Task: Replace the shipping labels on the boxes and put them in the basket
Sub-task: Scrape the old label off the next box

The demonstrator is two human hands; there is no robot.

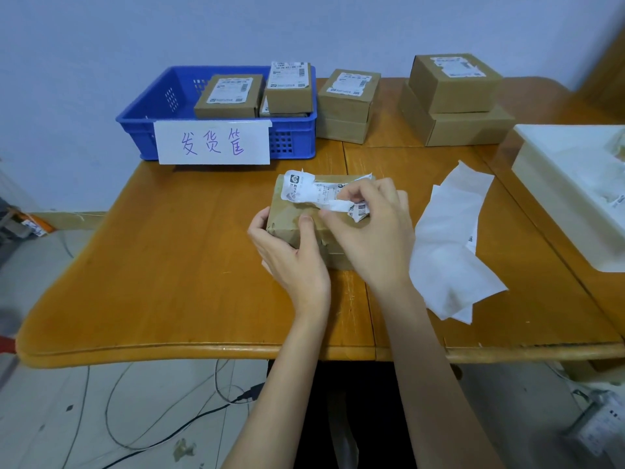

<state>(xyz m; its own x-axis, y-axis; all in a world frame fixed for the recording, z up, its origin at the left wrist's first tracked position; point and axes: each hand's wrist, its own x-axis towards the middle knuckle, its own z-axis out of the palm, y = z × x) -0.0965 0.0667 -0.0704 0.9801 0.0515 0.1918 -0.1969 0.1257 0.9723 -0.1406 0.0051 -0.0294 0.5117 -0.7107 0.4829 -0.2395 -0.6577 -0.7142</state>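
A brown cardboard box [287, 221] lies in the middle of the wooden table [169, 258]. Its white shipping label [311, 189] is crumpled and partly lifted off the top. My left hand [291, 252] grips the box's near left corner, thumb on top. My right hand [368, 228] pinches the peeled end of the label above the box's right side. The blue basket [135, 120] stands at the back left with a handwritten paper sign on its front and three labelled boxes [230, 96] inside.
Two stacks of cardboard boxes [348, 103] [453, 99] stand at the back, right of the basket. White backing sheets [449, 245] lie right of my hands. A white tray [554, 184] with paper scraps sits at the far right. Cables run over the floor below.
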